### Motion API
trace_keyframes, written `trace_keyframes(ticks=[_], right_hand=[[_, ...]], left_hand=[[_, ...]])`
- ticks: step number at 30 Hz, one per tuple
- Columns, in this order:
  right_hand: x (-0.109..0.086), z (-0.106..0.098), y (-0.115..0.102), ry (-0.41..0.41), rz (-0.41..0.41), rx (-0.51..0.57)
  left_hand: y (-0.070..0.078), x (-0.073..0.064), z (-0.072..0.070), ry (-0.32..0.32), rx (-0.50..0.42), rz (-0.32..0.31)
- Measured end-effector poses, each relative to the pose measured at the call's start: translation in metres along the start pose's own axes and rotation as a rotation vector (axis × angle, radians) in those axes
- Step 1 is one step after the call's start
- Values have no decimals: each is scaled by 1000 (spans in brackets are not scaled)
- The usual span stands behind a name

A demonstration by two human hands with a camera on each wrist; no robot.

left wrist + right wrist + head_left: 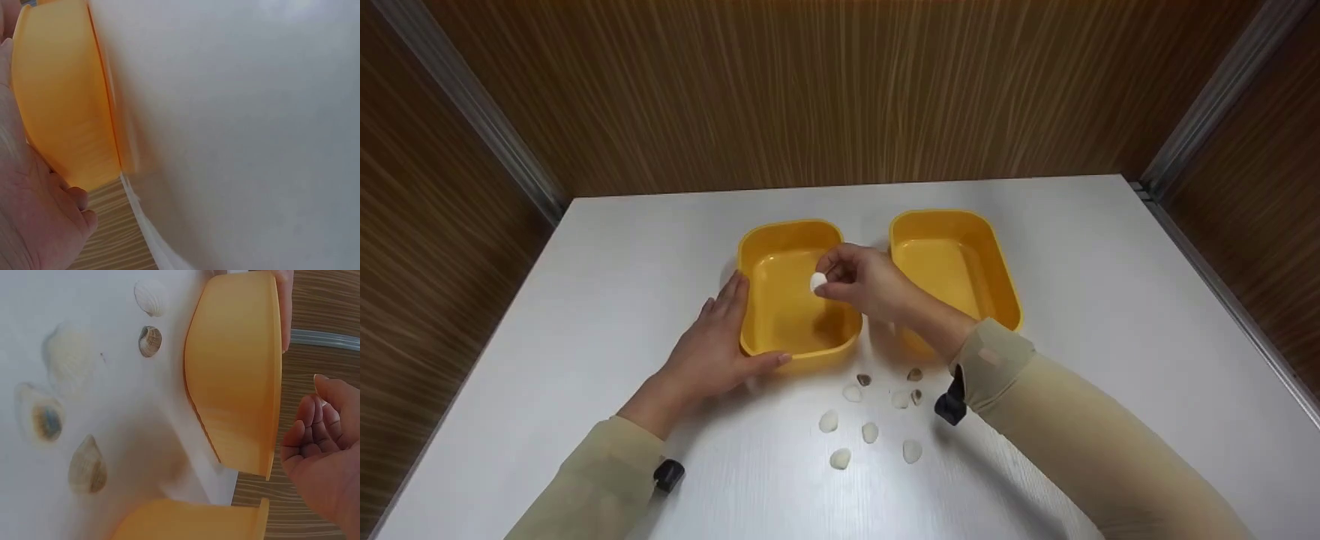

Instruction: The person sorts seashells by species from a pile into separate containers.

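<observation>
In the head view, my right hand (870, 281) pinches a small white seashell (818, 282) between thumb and fingertips, above the left yellow container (791, 319). My left hand (712, 352) rests against that container's near-left corner, its fingers along the outer left wall and its thumb on the front rim. The left wrist view shows the palm beside the container's outer wall (62, 95). In the right wrist view, my right hand (323, 450) has curled fingers, and the shell is mostly hidden.
A second yellow container (945, 262) stands to the right, under my right forearm. Several pale shells (870, 433) and a few brown ones, such as this brown shell (915, 374), lie scattered on the white table (1110, 337) in front. Wood-patterned panels (840, 97) enclose the table.
</observation>
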State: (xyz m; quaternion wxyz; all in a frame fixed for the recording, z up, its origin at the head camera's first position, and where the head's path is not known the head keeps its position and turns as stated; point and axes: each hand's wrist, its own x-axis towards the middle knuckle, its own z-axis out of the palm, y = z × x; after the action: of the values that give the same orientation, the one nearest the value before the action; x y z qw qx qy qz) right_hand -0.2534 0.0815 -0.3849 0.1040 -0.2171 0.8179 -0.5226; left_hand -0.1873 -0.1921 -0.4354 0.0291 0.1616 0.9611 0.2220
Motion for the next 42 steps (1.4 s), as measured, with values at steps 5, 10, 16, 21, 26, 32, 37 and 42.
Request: trace_keyframes(ticks=[5, 10, 16, 21, 26, 32, 37, 42], right_hand=[[3, 5, -1, 15, 7, -39], [-2, 3, -4, 27, 12, -46], [-22, -8, -11, 14, -58, -62], [-46, -22, -15, -9, -137, -73], [-72, -37, -15, -24, -186, -87], [-104, -48, -4, -61, -199, -111], [-127, -51, 11, -124, -176, -102], [-146, -48, 28, -188, -174, -100]], left_hand=[[0, 0, 1, -2, 1, 3], [2, 1, 1, -11, -26, -10], [2, 3, 1, -18, -38, -20], [3, 5, 1, -24, -49, -35], [2, 7, 1, -12, -49, -21], [-1, 5, 1, -16, -33, -18], [-1, 3, 0, -18, -37, -23], [-1, 2, 0, -18, -45, -24]])
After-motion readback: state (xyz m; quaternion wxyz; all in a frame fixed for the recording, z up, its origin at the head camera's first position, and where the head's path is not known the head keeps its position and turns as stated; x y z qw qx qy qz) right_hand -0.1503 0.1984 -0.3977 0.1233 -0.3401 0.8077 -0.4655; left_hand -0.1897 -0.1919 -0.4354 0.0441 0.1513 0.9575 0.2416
